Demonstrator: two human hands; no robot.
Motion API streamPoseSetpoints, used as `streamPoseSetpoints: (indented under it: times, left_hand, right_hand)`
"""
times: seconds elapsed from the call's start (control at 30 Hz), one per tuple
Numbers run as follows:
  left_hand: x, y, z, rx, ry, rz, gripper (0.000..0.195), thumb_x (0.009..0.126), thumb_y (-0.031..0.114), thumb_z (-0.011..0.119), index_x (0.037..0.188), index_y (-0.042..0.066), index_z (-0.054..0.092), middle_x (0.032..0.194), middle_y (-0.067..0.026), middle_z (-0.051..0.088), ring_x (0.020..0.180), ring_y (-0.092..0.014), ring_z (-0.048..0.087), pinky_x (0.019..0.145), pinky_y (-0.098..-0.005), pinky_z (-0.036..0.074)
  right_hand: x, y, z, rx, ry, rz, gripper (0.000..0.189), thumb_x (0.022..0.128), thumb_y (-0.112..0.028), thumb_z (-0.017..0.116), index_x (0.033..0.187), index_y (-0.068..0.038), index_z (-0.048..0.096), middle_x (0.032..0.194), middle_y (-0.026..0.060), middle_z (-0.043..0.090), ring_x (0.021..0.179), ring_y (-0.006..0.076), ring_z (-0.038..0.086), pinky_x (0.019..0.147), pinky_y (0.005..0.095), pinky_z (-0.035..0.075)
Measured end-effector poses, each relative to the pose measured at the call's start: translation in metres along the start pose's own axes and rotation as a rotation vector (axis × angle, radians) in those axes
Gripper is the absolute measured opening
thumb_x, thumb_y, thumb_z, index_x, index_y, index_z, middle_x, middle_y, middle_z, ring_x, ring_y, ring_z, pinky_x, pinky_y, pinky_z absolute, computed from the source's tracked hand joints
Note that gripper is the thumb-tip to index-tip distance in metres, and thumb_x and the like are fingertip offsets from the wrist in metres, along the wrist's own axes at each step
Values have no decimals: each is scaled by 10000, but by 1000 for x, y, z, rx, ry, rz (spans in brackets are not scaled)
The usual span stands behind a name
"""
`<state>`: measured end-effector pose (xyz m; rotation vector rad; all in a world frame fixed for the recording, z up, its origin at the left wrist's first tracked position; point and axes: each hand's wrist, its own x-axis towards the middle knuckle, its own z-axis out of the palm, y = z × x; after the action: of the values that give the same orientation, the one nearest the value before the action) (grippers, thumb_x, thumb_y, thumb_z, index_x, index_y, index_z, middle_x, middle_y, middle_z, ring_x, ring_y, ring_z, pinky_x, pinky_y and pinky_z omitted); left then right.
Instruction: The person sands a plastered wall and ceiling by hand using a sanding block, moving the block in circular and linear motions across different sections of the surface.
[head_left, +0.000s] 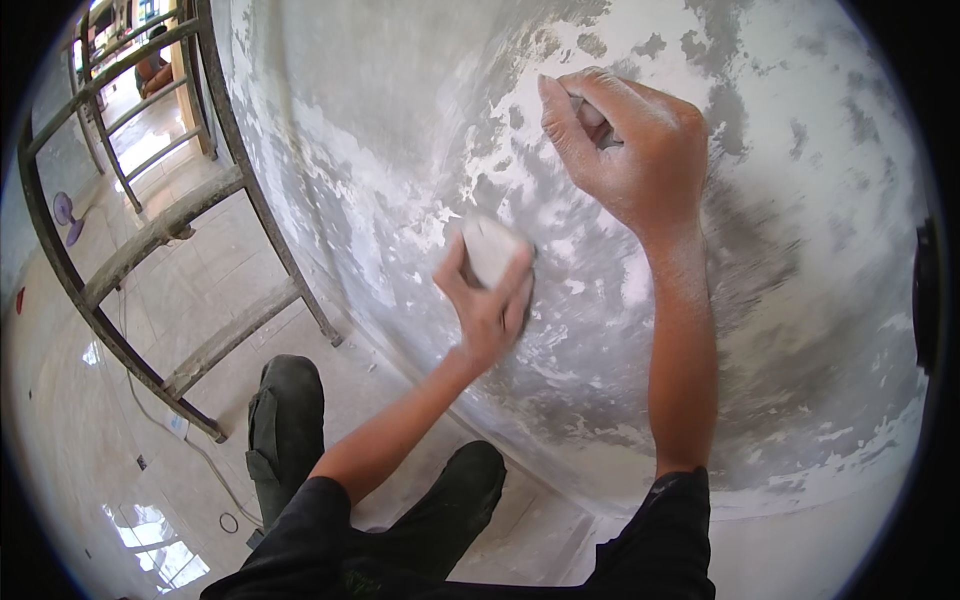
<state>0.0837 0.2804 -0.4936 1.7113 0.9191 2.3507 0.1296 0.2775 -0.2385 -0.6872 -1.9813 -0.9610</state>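
Note:
My left hand (484, 319) grips a whitish block (495, 251), possibly a sanding block, held at the patchy grey-and-white plastered wall (600, 390). The hand and block are slightly blurred. Higher up and to the right, my right hand (637, 142) is curled into a loose fist against the same wall. White dust coats its knuckles and thumb. Through the gap between thumb and forefinger I see only curled fingers and no held object. Around both hands the wall carries uneven white filler and bare grey patches.
At left stands a metal scaffold frame (247, 150) with worn rungs, its feet on the tiled floor (247, 315). A cable (206, 457) runs over the tiles beside a small ring (229, 523). Further back are a purple fan (66, 214) and a seated person (154, 67).

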Motion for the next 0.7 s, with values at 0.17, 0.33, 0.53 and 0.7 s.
streamPoseSetpoints:
  times: [0.17,0.33,0.53,0.7]
  left_hand:
    - [89,8,1,123,143,-140,372,922,98,591,1288,42,633,1404,-307,227,1301,-424,283,1117,-438,247]
    - [-7,-6,-8,27,-9,-26,319,889,69,657,1206,86,697,1387,-290,262,1282,-454,284,1085,-467,314]
    - [44,-92,-27,249,174,-353,417,982,200,552,1374,58,557,1366,-287,318,1224,-385,333,1069,-441,276]
    - [77,-129,-48,236,271,-529,432,1032,251,453,1409,47,511,1339,-268,325,1222,-367,324,1086,-440,238]
  right_hand:
    - [4,-4,8,-44,-20,12,156,787,-192,756,680,-133,660,485,-32,564,390,134,527,378,266,365]
    - [4,-3,3,-127,-54,-17,167,763,-178,778,664,-149,646,479,-47,548,388,111,512,377,251,345]
    - [8,-7,-2,-69,-126,-28,107,780,-78,769,726,-82,677,510,-18,563,426,67,518,398,204,354]
    - [14,-15,-3,-161,-255,-53,45,815,-26,740,790,-14,706,567,21,618,464,82,534,422,214,369]
